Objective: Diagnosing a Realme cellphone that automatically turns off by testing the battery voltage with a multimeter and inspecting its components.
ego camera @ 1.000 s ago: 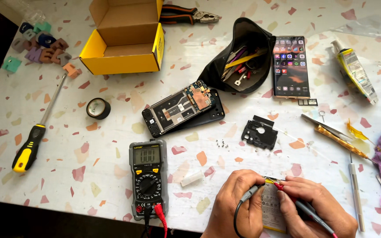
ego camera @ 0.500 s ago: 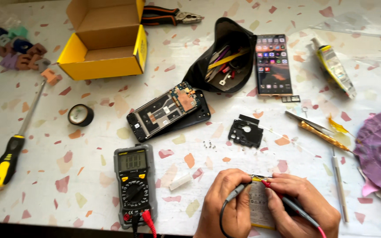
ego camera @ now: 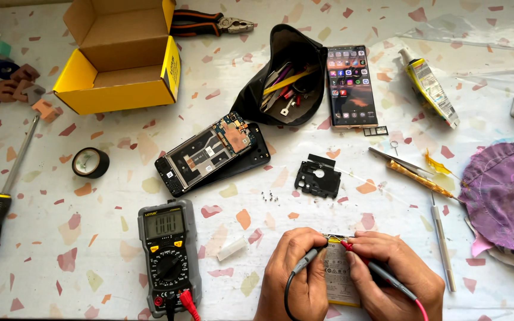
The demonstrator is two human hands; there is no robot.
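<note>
A flat phone battery [ego camera: 341,279] lies at the table's [ego camera: 120,249] near edge. Black probe [ego camera: 306,260] is pinched in the closed left hand [ego camera: 295,276], red probe [ego camera: 361,257] in the closed right hand [ego camera: 388,276]; both tips remain pressed on its top contacts, unchanged, so the multimeter [ego camera: 165,252] reading is steady.

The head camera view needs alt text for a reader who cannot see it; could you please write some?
Two hands press multimeter probes onto a flat phone battery on a speckled table: the left hand holds the black probe, the right hand the red probe. A grey multimeter lies to the left, an opened phone above it.
</note>
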